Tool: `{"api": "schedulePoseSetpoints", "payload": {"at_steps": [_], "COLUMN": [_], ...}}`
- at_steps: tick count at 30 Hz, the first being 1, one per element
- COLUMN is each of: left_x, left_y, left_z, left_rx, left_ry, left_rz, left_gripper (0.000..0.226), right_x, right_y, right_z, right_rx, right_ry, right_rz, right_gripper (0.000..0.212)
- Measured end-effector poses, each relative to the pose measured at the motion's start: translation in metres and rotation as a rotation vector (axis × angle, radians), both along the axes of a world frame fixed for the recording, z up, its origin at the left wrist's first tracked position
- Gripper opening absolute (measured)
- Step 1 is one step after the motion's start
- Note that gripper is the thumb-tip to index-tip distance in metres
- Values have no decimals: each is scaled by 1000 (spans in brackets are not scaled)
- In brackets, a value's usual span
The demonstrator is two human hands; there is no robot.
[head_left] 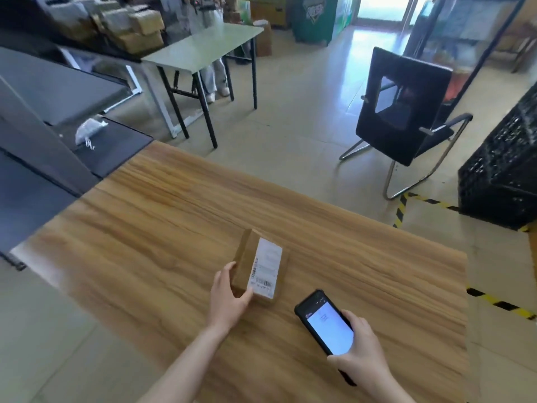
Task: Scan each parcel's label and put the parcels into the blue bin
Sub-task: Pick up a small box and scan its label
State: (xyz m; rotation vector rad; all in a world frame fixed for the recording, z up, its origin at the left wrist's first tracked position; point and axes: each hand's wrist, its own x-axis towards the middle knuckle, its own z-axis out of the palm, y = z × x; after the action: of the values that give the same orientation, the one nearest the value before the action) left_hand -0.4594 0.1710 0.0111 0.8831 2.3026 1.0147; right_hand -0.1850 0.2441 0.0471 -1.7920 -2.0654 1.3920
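A small brown cardboard parcel (247, 257) lies on the wooden table (174, 216), its white barcode label (266, 267) facing up. My left hand (228, 298) grips the parcel's near left corner, thumb on the near edge and fingers along the left side. My right hand (360, 344) holds a black handheld scanner (325, 324) with a lit white screen, a little to the right of and nearer than the parcel. No blue bin is in view.
A black chair (404, 112) stands on the floor beyond the table, a black plastic crate (505, 170) at the right. Yellow-black tape (499, 303) marks the floor. A grey folding table (203, 48) and stacked boxes (136, 33) stand at the back, a person behind them.
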Motion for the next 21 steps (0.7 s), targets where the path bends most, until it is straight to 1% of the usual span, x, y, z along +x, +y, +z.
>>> {"api": "schedulePoseSetpoints", "payload": {"at_steps": [5,7,10,11,13,15,17,19,20,21], "left_x": [-18,-23,-28,-27,-21,-11,-7,-12,-18,-26], "left_y": [-10,-11,-12,-11,-11,-9,-3,9,15,21], "left_z": [-12,-15,-12,-11,-9,-9,-8,-3,0,2], "left_rx": [-145,-201,-340,-378,-408,-401,-347,-237,-195,-183], "left_ry": [13,46,86,117,186,249,329,421,451,476], "left_rz": [77,49,-125,-222,-432,-605,-693,-654,-612,-583], "left_gripper": [64,69,87,89,87,80,66,53,52,59], "right_x": [-11,-11,-9,-9,-7,-3,1,5,6,8], "right_y": [-8,-10,-9,-9,-8,-8,-8,-8,-8,-9], "right_z": [2,4,7,8,11,13,14,16,17,17], "right_rx": [-17,-20,-5,2,12,25,29,24,25,27], "right_ry": [-12,-7,-22,-26,-34,-42,-50,-65,-71,-78], "right_rz": [55,73,84,79,65,56,54,48,43,37], "right_gripper": [103,103,101,100,101,101,102,102,102,102]}}
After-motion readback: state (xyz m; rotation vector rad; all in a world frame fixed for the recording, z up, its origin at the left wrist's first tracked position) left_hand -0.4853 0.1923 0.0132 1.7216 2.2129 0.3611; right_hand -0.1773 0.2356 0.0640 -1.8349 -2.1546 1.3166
